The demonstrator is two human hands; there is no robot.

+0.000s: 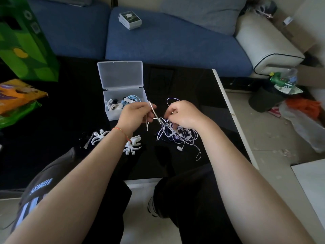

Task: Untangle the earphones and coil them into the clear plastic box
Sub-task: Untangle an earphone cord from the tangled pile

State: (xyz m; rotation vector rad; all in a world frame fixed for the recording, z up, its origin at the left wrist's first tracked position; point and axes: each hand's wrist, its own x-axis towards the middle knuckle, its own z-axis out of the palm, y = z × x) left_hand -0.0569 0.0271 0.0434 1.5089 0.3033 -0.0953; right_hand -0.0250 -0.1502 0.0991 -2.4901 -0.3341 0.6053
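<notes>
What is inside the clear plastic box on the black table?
The clear plastic box, lid open, holds coiled earphones: a light blue set and a white set, with small dark parts. The left hand covers its near right corner, so anything there is hidden.

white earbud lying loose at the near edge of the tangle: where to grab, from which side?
Probably pinch the earbud across its rounded body, coming from above on the near side. It lies flat on the black table, clear of the main cable tangle and of both hands, with only its own thin cord running off to the right. Fingers from the far side would snag loops.
</notes>
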